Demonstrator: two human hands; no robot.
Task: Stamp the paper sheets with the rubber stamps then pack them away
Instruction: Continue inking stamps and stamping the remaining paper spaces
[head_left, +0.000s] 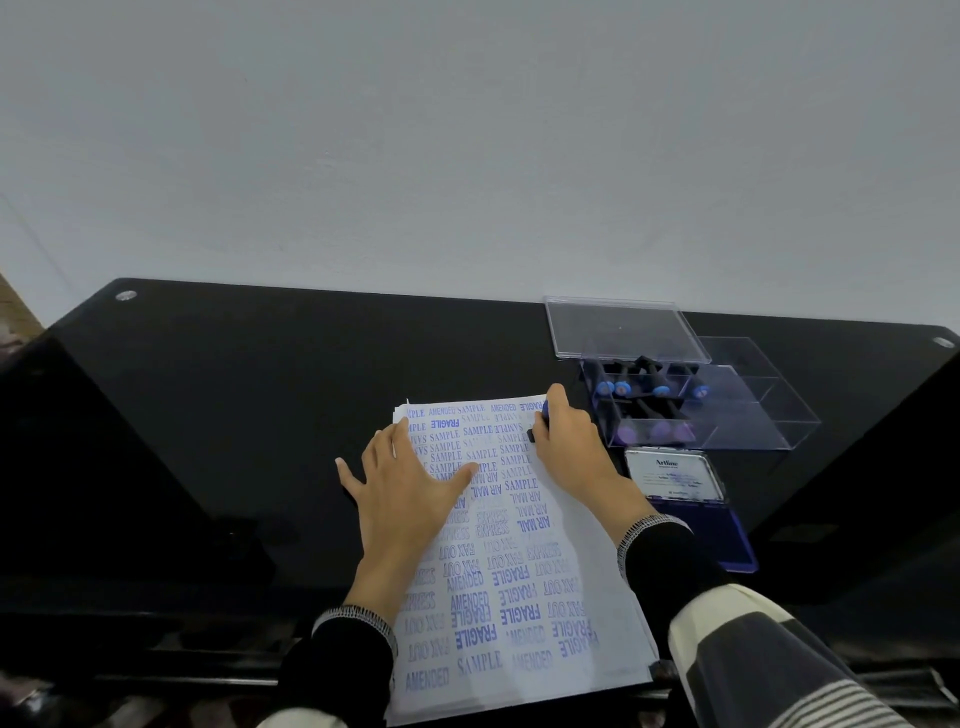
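A stack of white paper sheets (519, 582) lies on the black glass table, the top sheet covered with blue stamped words. My left hand (405, 483) presses flat on the sheet's upper left part, fingers spread. My right hand (566, 431) grips a rubber stamp (540, 422) with a blue top and black base, held down against the sheet's top right corner. An open ink pad (698, 525) with a blue pad and raised lid sits just right of the paper. Behind it a clear plastic box (737, 415) holds several more stamps (644, 387).
The box's clear lid (623, 327) lies flat at the table's back edge against the grey wall. The black table (234, 395) stretches left of the paper. Dark chair-like shapes flank the table at the left and right.
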